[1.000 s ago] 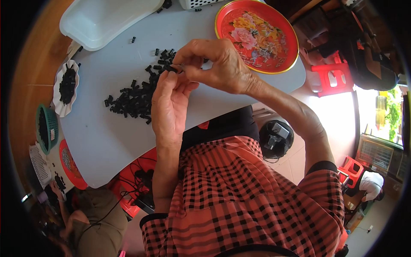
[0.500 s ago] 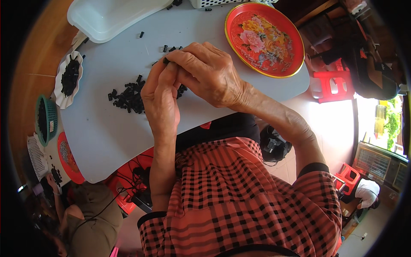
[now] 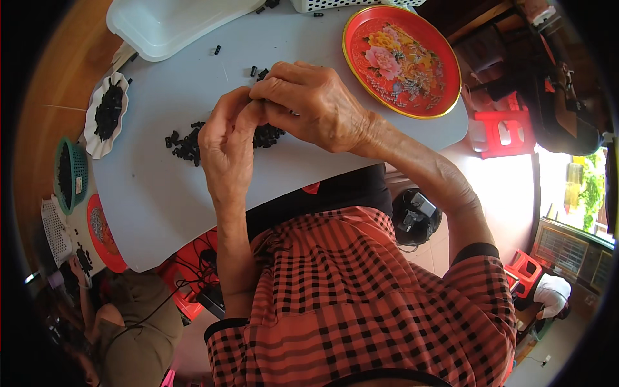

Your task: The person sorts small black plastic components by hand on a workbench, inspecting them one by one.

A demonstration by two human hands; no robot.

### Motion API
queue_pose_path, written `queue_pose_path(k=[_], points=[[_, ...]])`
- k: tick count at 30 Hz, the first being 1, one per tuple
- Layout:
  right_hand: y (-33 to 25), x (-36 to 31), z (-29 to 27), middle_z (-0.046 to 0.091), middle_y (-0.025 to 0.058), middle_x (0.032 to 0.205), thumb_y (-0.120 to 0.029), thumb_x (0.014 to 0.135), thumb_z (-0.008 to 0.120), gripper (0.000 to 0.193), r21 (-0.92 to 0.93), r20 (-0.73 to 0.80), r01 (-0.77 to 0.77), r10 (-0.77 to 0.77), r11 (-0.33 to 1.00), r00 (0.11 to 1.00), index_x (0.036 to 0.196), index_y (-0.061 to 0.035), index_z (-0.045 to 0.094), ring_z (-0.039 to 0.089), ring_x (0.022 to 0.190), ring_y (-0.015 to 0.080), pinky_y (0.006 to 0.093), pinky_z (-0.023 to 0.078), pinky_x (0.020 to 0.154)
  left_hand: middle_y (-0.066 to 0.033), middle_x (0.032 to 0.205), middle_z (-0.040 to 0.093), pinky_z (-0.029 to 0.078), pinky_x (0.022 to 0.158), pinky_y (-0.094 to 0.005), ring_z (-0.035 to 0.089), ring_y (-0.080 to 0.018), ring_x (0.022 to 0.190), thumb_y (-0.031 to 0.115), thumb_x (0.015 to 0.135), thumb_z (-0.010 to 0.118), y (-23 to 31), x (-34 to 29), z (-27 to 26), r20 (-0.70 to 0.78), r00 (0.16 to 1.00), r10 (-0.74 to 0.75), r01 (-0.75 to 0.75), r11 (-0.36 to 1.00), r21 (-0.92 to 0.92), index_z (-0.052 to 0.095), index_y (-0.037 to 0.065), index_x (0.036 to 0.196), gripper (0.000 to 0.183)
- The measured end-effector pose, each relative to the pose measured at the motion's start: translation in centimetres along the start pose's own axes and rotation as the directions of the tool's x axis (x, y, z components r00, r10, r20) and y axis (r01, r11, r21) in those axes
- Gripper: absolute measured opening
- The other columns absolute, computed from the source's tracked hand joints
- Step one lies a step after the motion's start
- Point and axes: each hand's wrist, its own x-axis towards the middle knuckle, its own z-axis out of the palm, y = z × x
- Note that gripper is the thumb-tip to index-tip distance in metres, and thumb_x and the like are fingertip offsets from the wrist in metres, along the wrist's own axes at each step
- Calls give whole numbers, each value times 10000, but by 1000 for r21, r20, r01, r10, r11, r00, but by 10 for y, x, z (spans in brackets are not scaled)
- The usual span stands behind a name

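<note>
Over the grey table [image 3: 148, 219] my left hand [image 3: 229, 142] and my right hand [image 3: 309, 106] meet at their fingertips, both closed in a pinch. Whatever sits between the fingers is covered now; half a second ago a small black part showed there. Beneath and beside my hands lies a loose pile of small black parts [image 3: 187, 145], partly hidden by my left hand. A few single black parts [image 3: 253, 71] lie just beyond my fingers. To the right, a round red floral tray [image 3: 358, 69] with a gold rim carries many tiny silvery pieces [image 3: 419, 97].
A white tub [image 3: 184, 32] and a white perforated basket [image 3: 348, 4] stand at the far edge. On the left are a wavy white dish [image 3: 98, 149] of black parts and a green basket [image 3: 79, 171]. Another person [image 3: 145, 316] sits at lower left. A red stool [image 3: 500, 135] stands right.
My left hand has shifted slightly left, and both hands have turned a little. The black part seen between the fingertips is hidden now. The view has shifted slightly.
</note>
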Motion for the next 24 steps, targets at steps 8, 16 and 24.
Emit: queue_pose_path(k=[8, 16, 24], points=[[4, 3, -9, 664, 65, 796, -21, 786, 633, 175, 521, 256, -485, 413, 703, 874, 956, 9, 661, 629, 705, 100, 253, 515, 657, -73, 838, 638, 457, 662, -255, 574, -124, 706, 183, 946, 525, -2, -6, -15, 169, 974, -154, 125, 977, 170, 607, -51, 1074, 278], [-1, 4, 4, 655, 10, 847, -24, 876, 622, 153, 682, 253, -532, 520, 502, 816, 1021, 13, 653, 602, 782, 44, 207, 522, 726, -119, 822, 632, 452, 673, -302, 608, -179, 753, 199, 964, 495, -21, -14, -2, 146, 970, -193, 239, 848, -473, 591, -79, 1080, 315], [5, -3, 10, 657, 25, 830, -58, 878, 638, 137, 671, 221, -501, 497, 547, 839, 991, 15, 668, 599, 745, 50, 204, 520, 699, -120, 803, 633, 452, 678, -302, 596, -173, 750, 193, 969, 483, -23, -15, 1, 133, 972, -193, 234, 823, -517, 595, -71, 1069, 304]])
